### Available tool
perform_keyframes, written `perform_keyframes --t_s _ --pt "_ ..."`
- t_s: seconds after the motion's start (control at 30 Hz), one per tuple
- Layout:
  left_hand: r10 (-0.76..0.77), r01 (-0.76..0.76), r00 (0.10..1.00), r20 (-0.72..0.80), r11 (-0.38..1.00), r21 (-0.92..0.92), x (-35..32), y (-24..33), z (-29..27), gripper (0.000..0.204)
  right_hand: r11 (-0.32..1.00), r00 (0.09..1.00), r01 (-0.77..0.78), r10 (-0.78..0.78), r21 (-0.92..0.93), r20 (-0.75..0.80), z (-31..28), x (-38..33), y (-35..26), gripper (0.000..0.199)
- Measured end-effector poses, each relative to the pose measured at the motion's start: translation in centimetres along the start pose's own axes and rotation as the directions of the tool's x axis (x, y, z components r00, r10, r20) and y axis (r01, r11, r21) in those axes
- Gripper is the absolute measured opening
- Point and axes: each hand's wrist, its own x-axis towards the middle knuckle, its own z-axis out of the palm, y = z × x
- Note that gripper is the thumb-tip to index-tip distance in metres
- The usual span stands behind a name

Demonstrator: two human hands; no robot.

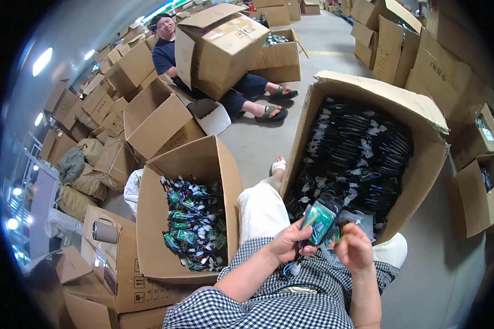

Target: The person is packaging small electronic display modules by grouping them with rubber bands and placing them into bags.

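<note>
Over my lap, my left hand [291, 241] is closed round a green circuit board [319, 219] with dark parts and wires. Thin wires with a white connector [295, 269] dangle below that hand. Beside it, my right hand [355, 249] is closed, its fingers curled at a clear plastic bag [362, 219] that spreads behind them. The exact grip of the right fingertips is partly hidden. Just beyond my hands stands a large open carton [431, 186], filled with rows of black-cased pieces with wires and white connectors.
Left of my legs, another open carton [233, 192] holds loose green circuit boards with wires. A metal mug [105, 231] rests on a carton at the lower left. Ahead, a seated person [163, 55] is behind a tilted carton [233, 49]. Stacked cartons and tan sacks [85, 181] line the sides.
</note>
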Motion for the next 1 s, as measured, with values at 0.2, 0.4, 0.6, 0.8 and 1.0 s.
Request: perform_keyframes --t_s 0.2,0.4,0.6,0.8,1.0 --pt "0.18 -0.176 0.982 -0.064 0.982 0.065 1.3 4.7 -1.0 0.038 0.858 0.88 -0.033 0.268 -0.513 0.392 -1.4 1.3 -2.0 0.012" --pt "0.287 -0.246 0.956 -0.056 0.893 0.377 2.1 6.3 -0.5 0.042 0.631 0.804 0.59 -0.404 -0.504 0.435 -0.8 7.5 -5.8 0.073" --pt "0.139 0.038 0.99 0.021 -0.406 0.913 2.6 3.7 0.7 0.036 -0.297 0.951 0.305 0.047 -0.905 0.305 5.1 11.2 -5.1 0.072" --pt "0.333 -0.156 0.942 -0.047 0.556 0.816 -3.0 2.5 2.5 0.041 0.919 0.993 0.04 -0.08 -0.393 -0.086 -1.8 10.7 -2.7 0.056" --pt "0.196 0.23 0.911 -0.364 0.492 0.84 -2.7 4.3 0.1 0.04 0.174 0.904 0.4 -0.237 -0.9 0.356 3.3 7.5 -2.8 0.067"
